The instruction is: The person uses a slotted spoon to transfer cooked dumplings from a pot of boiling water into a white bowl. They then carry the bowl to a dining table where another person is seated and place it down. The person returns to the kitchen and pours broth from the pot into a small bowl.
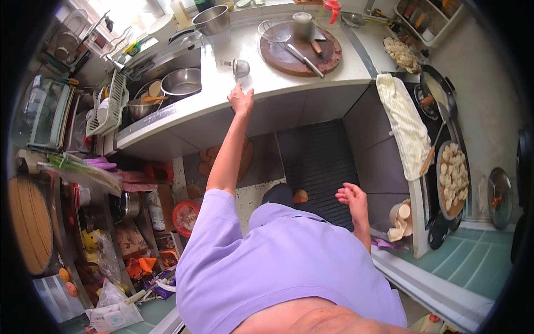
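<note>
My left hand (240, 100) reaches out over the counter's front edge, fingers apart and nothing in them. Just beyond its fingertips a small metal cup (241, 68), perhaps a strainer, rests on the white countertop (225, 85). A gap seems to separate hand and cup. My right hand (354, 202) hangs low at my side above the dark floor mat (319, 154), its fingers loosely bent and holding nothing visible. Farther back, a round wooden chopping board (267, 56) bears a wire skimmer (273, 31) with a metal handle and a cleaver (318, 41).
Left of the counter, a sink holds a steel basin (181, 82) beside a white dish rack (110, 104). To the right, a wok (438, 83) with a spatula sits on the stove near a towel (400, 121) and a tray of dumplings (452, 177). A saucepan (210, 21) stands behind.
</note>
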### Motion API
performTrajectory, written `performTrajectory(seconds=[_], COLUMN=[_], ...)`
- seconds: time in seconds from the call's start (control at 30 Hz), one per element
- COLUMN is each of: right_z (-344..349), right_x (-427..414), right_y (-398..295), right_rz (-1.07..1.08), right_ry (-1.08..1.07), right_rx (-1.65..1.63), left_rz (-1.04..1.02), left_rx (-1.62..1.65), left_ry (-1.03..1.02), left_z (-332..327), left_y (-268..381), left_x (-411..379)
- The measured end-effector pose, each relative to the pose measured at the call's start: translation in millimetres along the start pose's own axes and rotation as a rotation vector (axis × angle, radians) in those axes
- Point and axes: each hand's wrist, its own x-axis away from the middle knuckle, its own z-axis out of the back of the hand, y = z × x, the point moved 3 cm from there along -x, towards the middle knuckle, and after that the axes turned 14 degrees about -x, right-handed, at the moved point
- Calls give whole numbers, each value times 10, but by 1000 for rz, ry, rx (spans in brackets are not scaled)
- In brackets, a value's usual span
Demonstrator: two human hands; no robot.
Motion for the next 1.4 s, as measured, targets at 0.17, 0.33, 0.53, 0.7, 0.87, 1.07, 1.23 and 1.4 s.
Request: performTrajectory(seconds=[0.17,0.33,0.53,0.7,0.87,1.07,1.23,1.4], right_z=[-199,-320,-652,-475,191,1118,1871,2178], right_x=[-845,-1711,-2404,-2886,-3729,-5040,-5865,-6179], right_y=[-657,-659,-1157,-1528,-1881,-2350,-2372,-2477], right_rz=[61,38,102,181,241,425,502,477], right_ry=[-34,31,74,166,329,541,758,847], right_rx=[15,6,57,-47,-404,-670,-775,-731], left_rz=[13,-46,-89,-238,-255,-465,-506,-264], left_rx=[-217,203,208,-48,-262,133,464,628], left_ry=[-12,-22,5,94,241,82,-556,-1061], left_z=[-707,-1189,-1607,-1714,-1158,-1197,-2516,-4057], left_y=[-132,-37,210,257,1114,3146,4627,5527], left_x=[-883,-1446,-2180,-2505,-2139,-1630,-1268,-1020])
